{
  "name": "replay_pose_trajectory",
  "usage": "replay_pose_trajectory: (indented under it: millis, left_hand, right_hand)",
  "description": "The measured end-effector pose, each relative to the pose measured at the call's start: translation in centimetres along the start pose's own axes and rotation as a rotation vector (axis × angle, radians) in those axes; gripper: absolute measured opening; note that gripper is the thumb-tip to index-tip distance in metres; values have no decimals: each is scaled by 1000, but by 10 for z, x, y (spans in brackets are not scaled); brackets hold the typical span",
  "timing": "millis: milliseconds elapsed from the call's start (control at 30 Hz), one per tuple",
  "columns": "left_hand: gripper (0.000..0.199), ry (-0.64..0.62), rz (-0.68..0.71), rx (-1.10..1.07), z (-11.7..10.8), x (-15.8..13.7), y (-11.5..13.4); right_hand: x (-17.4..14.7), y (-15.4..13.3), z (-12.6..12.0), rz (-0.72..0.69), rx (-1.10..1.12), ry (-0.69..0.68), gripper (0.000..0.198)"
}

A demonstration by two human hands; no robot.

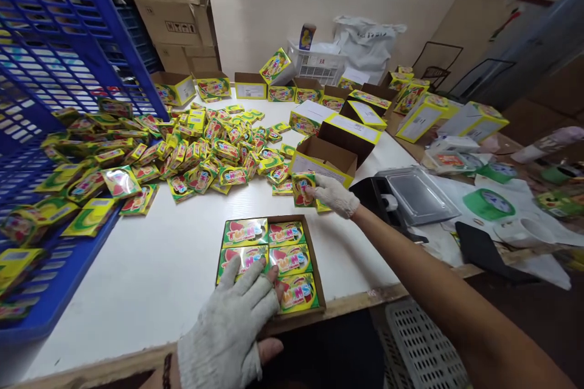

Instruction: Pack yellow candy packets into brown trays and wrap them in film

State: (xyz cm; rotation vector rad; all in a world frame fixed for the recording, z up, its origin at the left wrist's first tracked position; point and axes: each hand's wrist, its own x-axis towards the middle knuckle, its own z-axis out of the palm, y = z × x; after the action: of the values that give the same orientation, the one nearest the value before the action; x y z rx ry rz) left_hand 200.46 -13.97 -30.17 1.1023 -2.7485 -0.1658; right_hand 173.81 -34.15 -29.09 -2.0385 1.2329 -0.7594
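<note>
My left hand (232,310), in a white glove with bare fingertips, lies spread over a shallow cardboard tray (319,292) near the table's front edge. Small yellow-green candy boxes with fruit pictures stand in the tray in two columns; one candy box (286,232) sits at its far right corner. The hand hides the tray's near left part. My right hand (335,194), gloved the same way, reaches forward and grips another small candy box (303,189), held upright between thumb and fingers. Just behind it stands an open brown-lined carton (328,158).
A pile of loose candy boxes (219,152) spills from a tipped blue crate (86,18) on the left. Printed cartons (250,86) line the back of the table. At right are a black tape dispenser (378,194), a clear plastic lid (420,194) and green tape (488,203).
</note>
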Motion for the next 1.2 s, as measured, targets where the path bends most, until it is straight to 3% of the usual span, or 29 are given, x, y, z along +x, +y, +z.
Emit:
replay_pose_trajectory:
  millis: [67, 133, 267, 367, 433, 533, 633, 700, 867, 1000, 1100, 1200]
  left_hand:
    - [43, 54, -23, -82, -4, 2, 2]
    - [35, 190, -74, -184, -8, 6, 3]
    - [56, 489, -396, -490, -15, 26, -1]
    - [61, 360, -530, -547, -19, 42, -8]
    - [49, 249, -482, -421, -19, 44, -11]
    - [35, 235, -259, -281, -19, 35, -9]
    - [21, 165, 2, -152, -19, 18, -4]
    - [24, 130, 91, -26, -18, 6, -2]
    - [39, 137, 38, 113, -17, -19, -2]
    - [28, 180, 45, 60, -21, -11, 4]
    - [38, 121, 161, 46, -18, 2, 5]
    - [47, 40, 201, 46, -8, 6, -3]
  right_hand:
    - [-20, -10, -6, 18, 187, -21, 40]
    - [-38, -26, -3, 52, 399, -86, 49]
    - [-65, -68, 18, 40, 689, -90, 53]
    - [-76, -89, 31, 27, 692, -113, 51]
    - [-80, -94, 33, 15, 599, -114, 56]
    - [-86, -89, 23, -38, 419, -30, 60]
    - [-91, -82, 11, -33, 285, 25, 48]
    - [-94, -78, 12, 29, 221, 41, 37]
    - [-107, -70, 50, 126, 98, 143, 21]
    - [-127, -65, 82, -67, 19, 312, 32]
    - [-137, -67, 81, -146, -168, 277, 28]
    - [-139, -73, 65, 57, -267, 166, 17]
